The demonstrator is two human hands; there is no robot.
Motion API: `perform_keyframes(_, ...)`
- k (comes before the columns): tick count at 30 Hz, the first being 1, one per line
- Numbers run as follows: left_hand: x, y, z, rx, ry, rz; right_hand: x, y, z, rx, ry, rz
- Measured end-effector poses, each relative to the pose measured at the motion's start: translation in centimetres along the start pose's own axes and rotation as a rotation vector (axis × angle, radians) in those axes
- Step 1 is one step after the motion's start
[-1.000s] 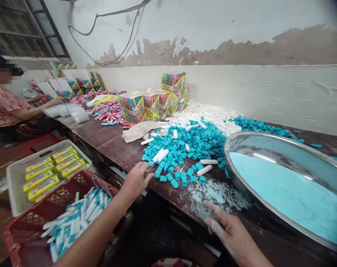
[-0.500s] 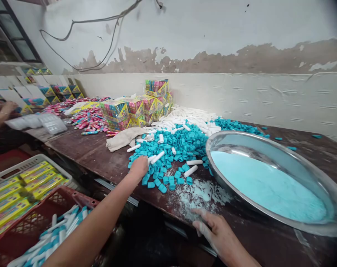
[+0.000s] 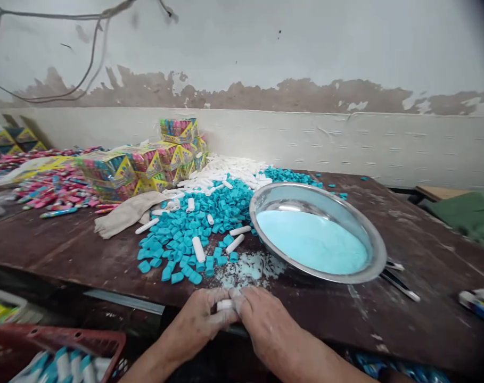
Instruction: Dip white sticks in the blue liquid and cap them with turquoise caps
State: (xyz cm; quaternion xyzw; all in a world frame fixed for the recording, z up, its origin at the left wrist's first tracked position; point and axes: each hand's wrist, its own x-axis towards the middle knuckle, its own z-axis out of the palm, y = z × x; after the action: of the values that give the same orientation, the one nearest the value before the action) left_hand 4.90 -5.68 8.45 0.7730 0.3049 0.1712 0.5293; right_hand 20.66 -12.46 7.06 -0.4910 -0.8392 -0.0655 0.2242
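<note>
Am seeing powder (image 3: 313, 242) in a bowl (image 3: 379, 258) on the table (image 3: 46, 244), with caps (image 3: 173, 240) left of the bowl and tubes (image 3: 237, 169) behind the caps. Am finding a cloth (image 3: 125, 214) left of the caps, boxes (image 3: 146, 162) behind the cloth, pens (image 3: 60, 189) left of the boxes, and a crate (image 3: 78, 336) at front left.

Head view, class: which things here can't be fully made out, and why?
In the head view:
- White tube: ends hidden by the left hand and right hand.
- Black-and-silver item: one end hidden by the metal basin.
- Red crate: cut off by left and bottom edges.
</note>
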Motion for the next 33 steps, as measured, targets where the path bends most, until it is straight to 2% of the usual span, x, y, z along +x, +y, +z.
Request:
perform_keyframes(3,0.6,-0.8,0.5,-0.033,0.043,-0.018,-1.2,1.7,-1.8,0.147,0.024,0.204)
perform_keyframes(5,0.9,-2.0,0.5,0.010,0.136,-0.011,-1.8,3.9,-4.0,0.227,0.040,0.331)
perform_keyframes(7,1.1,-3.9,0.5,0.123,0.306,0.037,-2.1,6.7,-6.4,0.229,0.069,0.411)
perform_keyframes(9,1.3,-6.2,0.5,0.280,0.528,0.143,-2.1,9.8,-8.3,0.165,0.147,0.494)
perform_keyframes(10,1.5,-7.3,0.6,0.356,0.623,0.208,-2.0,11.4,-8.8,0.100,0.105,0.534)
perform_keyframes(12,1.9,-9.2,0.7,0.477,0.746,0.342,-1.4,14.3,-9.1,-0.025,-0.127,0.599)
perform_keyframes(13,2.2,-9.9,0.7,0.522,0.772,0.399,-0.9,15.5,-8.8,-0.104,-0.245,0.601)
perform_keyframes(15,2.8,-10.9,0.9,0.590,0.799,0.477,0.0,17.3,-7.8,-0.260,-0.453,0.579)
perform_keyframes(18,3.4,-11.4,1.1,0.641,0.823,0.511,1.2,18.5,-6.1,-0.368,-0.585,0.550)
perform_keyframes(23,3.6,-11.5,1.3,0.664,0.831,0.487,2.3,18.5,-3.7,-0.293,-0.614,0.582)
perform_keyframes(28,3.3,-11.5,1.3,0.676,0.820,0.452,2.9,18.6,-1.7,0.005,-0.582,0.587)
perform_keyframes(33,3.3,-11.4,1.3,0.675,0.823,0.441,2.3,19.9,-2.4,0.277,-0.570,0.584)
